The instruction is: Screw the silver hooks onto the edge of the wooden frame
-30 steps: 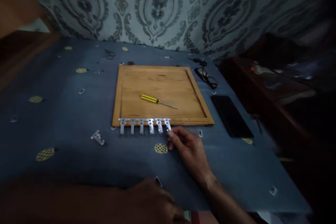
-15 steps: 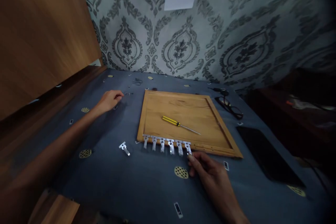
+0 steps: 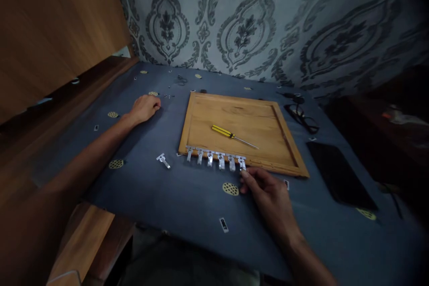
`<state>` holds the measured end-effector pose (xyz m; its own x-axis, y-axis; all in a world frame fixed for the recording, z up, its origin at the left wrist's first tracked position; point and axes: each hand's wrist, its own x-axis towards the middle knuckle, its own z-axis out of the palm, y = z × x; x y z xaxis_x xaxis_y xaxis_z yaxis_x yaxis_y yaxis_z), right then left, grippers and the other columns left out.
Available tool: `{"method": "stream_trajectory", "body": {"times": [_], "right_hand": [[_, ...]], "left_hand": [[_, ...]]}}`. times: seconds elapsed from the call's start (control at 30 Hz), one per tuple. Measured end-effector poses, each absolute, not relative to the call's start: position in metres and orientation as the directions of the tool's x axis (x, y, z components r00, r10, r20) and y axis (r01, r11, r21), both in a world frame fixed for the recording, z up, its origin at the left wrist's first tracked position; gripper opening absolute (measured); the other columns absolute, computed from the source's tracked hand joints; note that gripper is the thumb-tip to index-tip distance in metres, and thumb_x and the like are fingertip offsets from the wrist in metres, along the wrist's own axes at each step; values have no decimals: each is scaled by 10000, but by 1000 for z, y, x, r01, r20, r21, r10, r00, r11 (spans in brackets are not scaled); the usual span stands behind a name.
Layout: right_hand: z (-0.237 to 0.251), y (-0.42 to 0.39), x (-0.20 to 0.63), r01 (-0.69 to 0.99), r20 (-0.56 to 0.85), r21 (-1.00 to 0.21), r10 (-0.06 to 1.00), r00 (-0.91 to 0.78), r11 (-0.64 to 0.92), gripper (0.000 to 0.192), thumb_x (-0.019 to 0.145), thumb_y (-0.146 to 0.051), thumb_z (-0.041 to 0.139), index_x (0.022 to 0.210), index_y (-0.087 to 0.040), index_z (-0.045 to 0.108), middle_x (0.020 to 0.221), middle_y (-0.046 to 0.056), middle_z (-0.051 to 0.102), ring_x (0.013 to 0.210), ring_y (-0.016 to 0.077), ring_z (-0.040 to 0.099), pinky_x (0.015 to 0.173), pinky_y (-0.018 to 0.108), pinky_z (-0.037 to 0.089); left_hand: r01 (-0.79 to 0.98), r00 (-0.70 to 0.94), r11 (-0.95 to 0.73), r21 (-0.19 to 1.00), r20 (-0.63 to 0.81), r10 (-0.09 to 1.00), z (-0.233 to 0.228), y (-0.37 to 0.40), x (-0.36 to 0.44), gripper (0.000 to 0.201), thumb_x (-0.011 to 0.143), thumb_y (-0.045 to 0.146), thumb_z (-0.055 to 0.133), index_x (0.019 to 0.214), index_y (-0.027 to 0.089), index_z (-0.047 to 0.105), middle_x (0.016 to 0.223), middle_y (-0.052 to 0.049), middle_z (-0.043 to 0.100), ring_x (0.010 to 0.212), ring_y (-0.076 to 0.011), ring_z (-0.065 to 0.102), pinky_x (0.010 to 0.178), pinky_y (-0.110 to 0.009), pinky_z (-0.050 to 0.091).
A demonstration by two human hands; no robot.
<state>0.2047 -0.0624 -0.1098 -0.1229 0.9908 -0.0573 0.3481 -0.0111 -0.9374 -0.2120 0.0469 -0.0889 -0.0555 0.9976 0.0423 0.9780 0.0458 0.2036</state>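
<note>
A shallow wooden panel with a raised frame (image 3: pixel 231 111) lies flat on the blue cloth. Along its near edge sits a row of several T-shaped metal clips (image 3: pixel 221 161). My right hand (image 3: pixel 268 194) pinches the lower end of the rightmost clip (image 3: pixel 241 162) between thumb and finger. My left hand (image 3: pixel 145 108) is closed over the cloth, left of the panel; whatever its fingers hold is hidden. Near it lie some tiny screws (image 3: pixel 169 96). A loose T-shaped clip (image 3: pixel 163 161) rests on the cloth left of the row. The yellow-handled screwdriver (image 3: pixel 224 132) lies on the panel.
Right of the panel are black eyeglasses (image 3: pixel 303 118) and a flat black slab (image 3: pixel 340 174). A wooden cabinet (image 3: pixel 60 31) stands at the left, and a patterned wall (image 3: pixel 208 18) rises behind the cloth (image 3: pixel 187 205).
My view has tilted downward, so everything sits higher in the picture. My left hand has drawn slightly back from the tiny screws. My right hand stays at the rightmost clip.
</note>
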Motion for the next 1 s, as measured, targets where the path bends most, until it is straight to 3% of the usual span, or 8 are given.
{"method": "stream_trajectory", "body": {"times": [0.27,0.47,0.6,0.7,0.87,1.0], "right_hand": [[-112,-63,206,353,-22,-935,991,-134,27,476,781,-692,720,750,-220,667,531,0,629,534,177,614,580,288,498],[-112,-64,205,334,-3,-942,991,-136,43,522,779,-740,693,755,-220,647,525,3,631,526,190,621,562,297,491],[-113,-64,205,312,-7,-949,987,-158,43,529,796,-744,677,749,-218,638,541,-1,627,522,183,617,574,298,493],[-114,-64,206,296,-6,-954,987,-159,42,521,809,-729,669,762,-211,648,578,-2,633,515,171,618,563,290,489],[-114,-65,205,280,-15,-960,988,-153,29,467,839,-677,664,759,-217,633,630,-3,651,513,154,621,544,273,496],[-116,-65,205,265,-4,-963,988,-157,38,419,858,-622,658,745,-222,601,604,-24,620,510,144,618,552,260,481]], "left_hand": [[965,-61,63,256,-16,998,-85,60,-217,309,954,417,659,1075,132,670,1121,-70,688,1086,-201,654,1014,-444,556],[888,-113,89,451,28,993,-80,50,-209,270,941,401,666,975,133,655,1009,-48,669,974,-172,636,923,-379,556],[717,-158,81,693,49,986,-67,39,-189,270,899,411,638,821,153,618,752,-21,624,710,-128,571,665,-253,490],[547,-106,26,836,39,994,-53,28,-165,346,842,497,668,840,152,640,823,-62,691,699,-118,598,582,-209,458],[332,48,-11,943,-5,999,-39,11,-115,408,716,528,790,820,148,685,843,-88,720,708,-123,631,550,-186,472],[146,135,71,987,-91,987,-37,3,-71,328,696,441,817,794,154,692,777,-63,687,665,-111,606,537,-191,452]]}}
